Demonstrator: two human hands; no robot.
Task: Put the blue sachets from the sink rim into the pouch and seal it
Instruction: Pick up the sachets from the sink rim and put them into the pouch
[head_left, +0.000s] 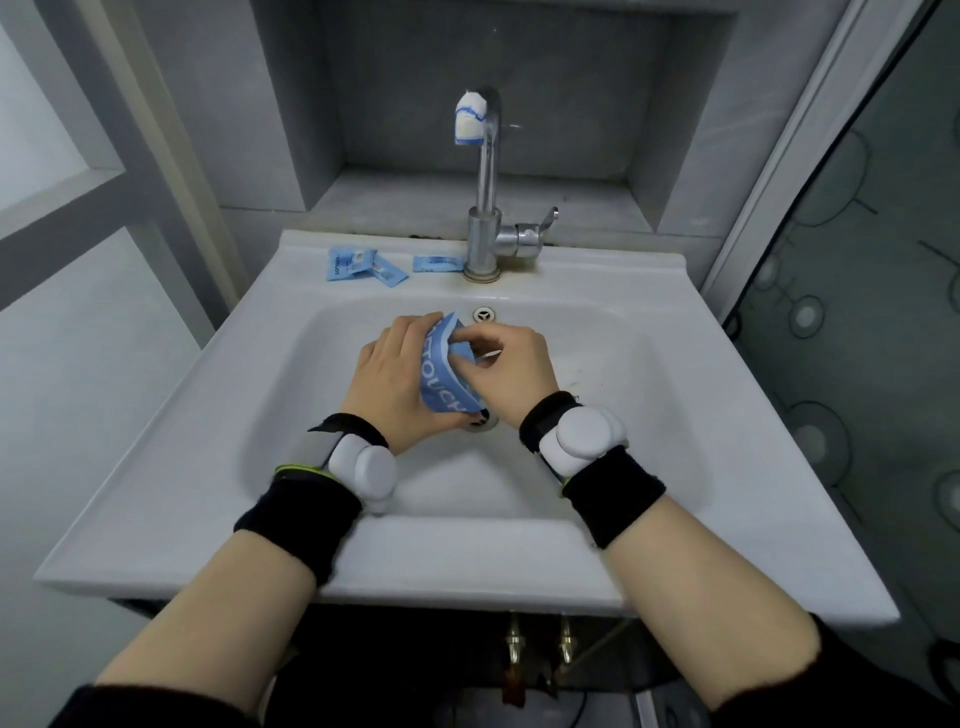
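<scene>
Over the basin, my left hand (395, 387) grips a blue pouch (441, 382) with white lettering, its mouth turned toward the tap. My right hand (506, 371) pinches a small blue sachet (464, 347) at the pouch's mouth. Three more blue sachets lie on the sink's back rim: a pair (363, 266) overlapping at the left and one (438, 264) just left of the tap base.
The white sink (171, 457) fills the middle; its drain is partly hidden under my hands. A chrome tap (485, 208) with a wrapped spout stands at the back rim. Grey tiled wall behind, a glass door at the right.
</scene>
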